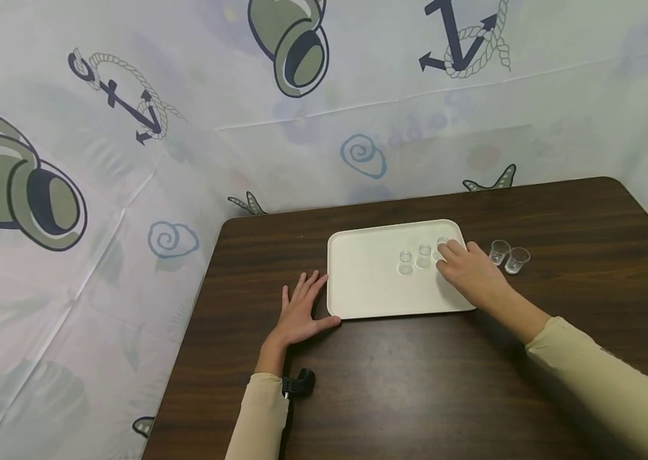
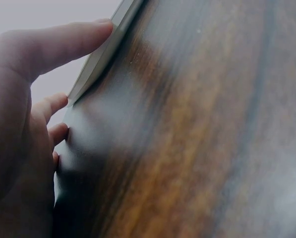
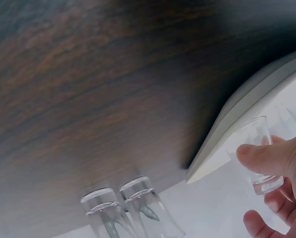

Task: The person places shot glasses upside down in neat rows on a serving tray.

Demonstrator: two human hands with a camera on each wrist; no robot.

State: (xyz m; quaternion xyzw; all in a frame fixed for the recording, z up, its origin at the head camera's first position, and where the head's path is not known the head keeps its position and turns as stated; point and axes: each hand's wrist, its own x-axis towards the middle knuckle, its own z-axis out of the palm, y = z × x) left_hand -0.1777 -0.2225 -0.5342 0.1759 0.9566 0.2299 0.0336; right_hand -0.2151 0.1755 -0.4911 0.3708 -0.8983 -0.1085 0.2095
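A small clear shot glass (image 3: 266,184) is pinched between the thumb and fingers of my right hand (image 1: 471,273), over the right part of a white tray (image 1: 367,291). In the head view the fingers hide most of that glass. Left of it, two similar glasses, one in the middle (image 1: 424,255) and one farther left (image 1: 406,262), stand on the tray. My left hand (image 1: 298,317) lies spread at the tray's front left corner, its thumb and forefinger touching the rim. Its thumb (image 2: 73,44) rests against the tray's edge in the left wrist view.
Two more clear glasses, one nearer the tray (image 1: 498,252) and one farther right (image 1: 516,260), stand close together on the dark wooden table (image 1: 404,390), right of the tray. A pale patterned cloth (image 1: 301,147) hangs behind the table. A black strap device (image 1: 299,383) is by the left wrist.
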